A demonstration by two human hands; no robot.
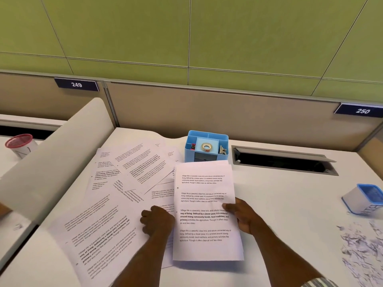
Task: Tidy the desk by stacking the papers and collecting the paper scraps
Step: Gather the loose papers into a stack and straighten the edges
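Several printed sheets (132,168) lie scattered and overlapping across the left half of the white desk (279,195). My right hand (244,218) grips a thin stack of printed papers (205,204) at its right edge, thumb on top, holding it above the desk's middle. Just left of that stack, my left hand (157,221) rests with curled fingers on a loose sheet (99,235); whether it pinches the sheet is hidden. A heap of shredded paper scraps (360,249) lies at the desk's right edge.
A blue desk organiser (207,147) with tape stands behind the stack. A cable slot (284,161) opens at the back right. A white cup with a blue rim (364,200) lies near the scraps. A curved white divider (58,154) borders the left; beyond it stands a red-rimmed cup (19,143).
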